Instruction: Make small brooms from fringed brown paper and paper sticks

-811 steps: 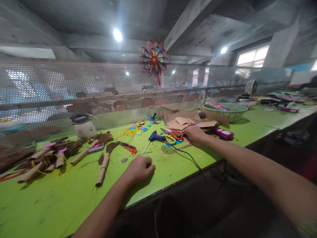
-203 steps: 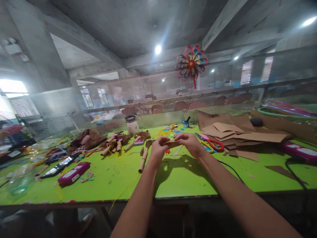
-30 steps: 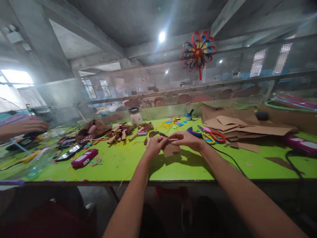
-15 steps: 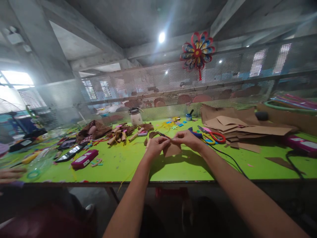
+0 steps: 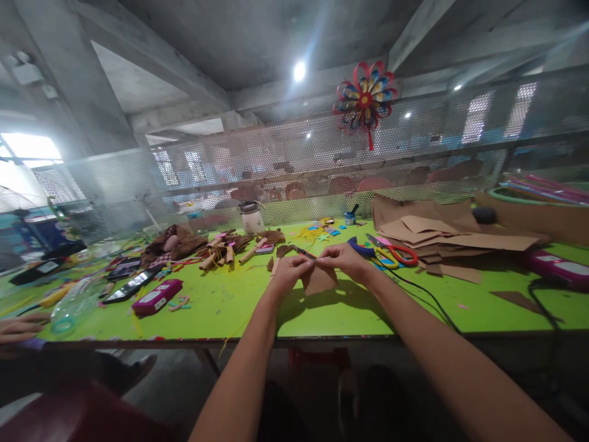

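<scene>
A small piece of brown paper (image 5: 320,281) hangs between my hands, just above the green table (image 5: 257,313). My left hand (image 5: 291,273) pinches its upper left edge. With thumb and fingers together, my right hand (image 5: 345,259) grips the upper right edge. Fingertips of both hands nearly meet, hiding the paper's top edge. Behind the fingers lie a fringed brown paper piece (image 5: 284,250) and a dark thin tool, partly covered. Beside my right hand are a blue-handled tool (image 5: 361,247) and scissors with red-orange handles (image 5: 405,255).
Brown paper sheets (image 5: 442,236) are stacked at right, near a purple power strip (image 5: 559,269). Another purple power strip (image 5: 157,297), a phone (image 5: 131,286) and paper rolls (image 5: 221,255) lie left. Black cable (image 5: 432,298) crosses the table. Another person's hand (image 5: 21,326) rests at far left.
My hands keep their pinch on the brown paper, with only a slight shift. At far left, the other person's hand and a shoe below the table have moved a little.
</scene>
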Tool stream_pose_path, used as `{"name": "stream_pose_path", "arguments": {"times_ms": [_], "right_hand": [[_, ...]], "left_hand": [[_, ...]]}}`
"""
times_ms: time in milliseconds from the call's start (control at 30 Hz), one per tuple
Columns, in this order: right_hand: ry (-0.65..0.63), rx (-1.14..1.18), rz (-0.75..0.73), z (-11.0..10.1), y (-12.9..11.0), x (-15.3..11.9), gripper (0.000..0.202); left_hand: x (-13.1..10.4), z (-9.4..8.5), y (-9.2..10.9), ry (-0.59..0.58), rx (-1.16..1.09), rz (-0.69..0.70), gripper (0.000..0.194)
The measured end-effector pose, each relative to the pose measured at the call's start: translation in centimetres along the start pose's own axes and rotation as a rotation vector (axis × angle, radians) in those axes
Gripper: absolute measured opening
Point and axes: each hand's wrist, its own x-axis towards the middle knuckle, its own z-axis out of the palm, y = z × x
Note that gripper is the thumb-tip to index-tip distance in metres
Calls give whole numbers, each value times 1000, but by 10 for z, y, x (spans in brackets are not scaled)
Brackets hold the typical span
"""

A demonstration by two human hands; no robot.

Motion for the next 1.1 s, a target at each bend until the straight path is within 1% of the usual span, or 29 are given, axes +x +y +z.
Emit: {"name": "stream_pose_path", "arguments": {"times_ms": [267,400,533,600,733,800,867,1100], "right_hand": [[9,81,76,-3,-1,0,30],[-3,50,102,-4,-1,0,33],[21,6,129,-5,1,1,36],[23,-3,124,-6,2,2,36],[-2,-30,109,-4,5,2,34],[-20,-52,109,-3,4,1,34],[-34,-67,116,-2,3,0,35],[-41,-89,106,-3,-4,-4,35]], "left_hand": [[-1,2,2,-41,-112,-87,32],[-3,3,5,-79,-143,-122,35],[-4,3,5,-104,-145,-153,37],[-2,3,3,-95,-105,-135,37],[2,3,-2,-27,32,-21,33],[4,4,-4,2,71,14,30],[3,4,-4,13,86,17,28],[2,4,-2,-9,99,8,29]]}}
